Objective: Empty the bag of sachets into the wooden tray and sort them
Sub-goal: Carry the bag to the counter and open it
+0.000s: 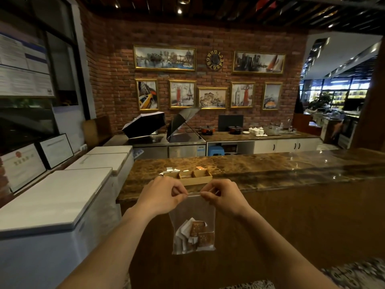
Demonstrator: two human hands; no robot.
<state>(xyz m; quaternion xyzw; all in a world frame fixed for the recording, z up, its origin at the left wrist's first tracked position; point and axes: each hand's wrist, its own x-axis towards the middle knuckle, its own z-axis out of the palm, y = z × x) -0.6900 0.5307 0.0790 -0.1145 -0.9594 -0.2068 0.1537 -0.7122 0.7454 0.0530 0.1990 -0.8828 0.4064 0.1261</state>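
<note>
The near wall of the wooden tray (195,180) hides most of what lies in its compartments, and the knuckles of the left hand (164,195) cover the tray's near left corner. Behind the tray, the few loose sachets (173,169) on the surface (270,165) are too small to tell their print. In front of the tray, the zip strip of the clear bag (192,222) vanishes inside each grip, the right hand (224,196) covering its end. Both forearms are cut off by the bottom edge.

Clear bag (192,217) of sachets (198,234) hanging from both hands' pinch; left hand (164,195), right hand (224,196)
</note>
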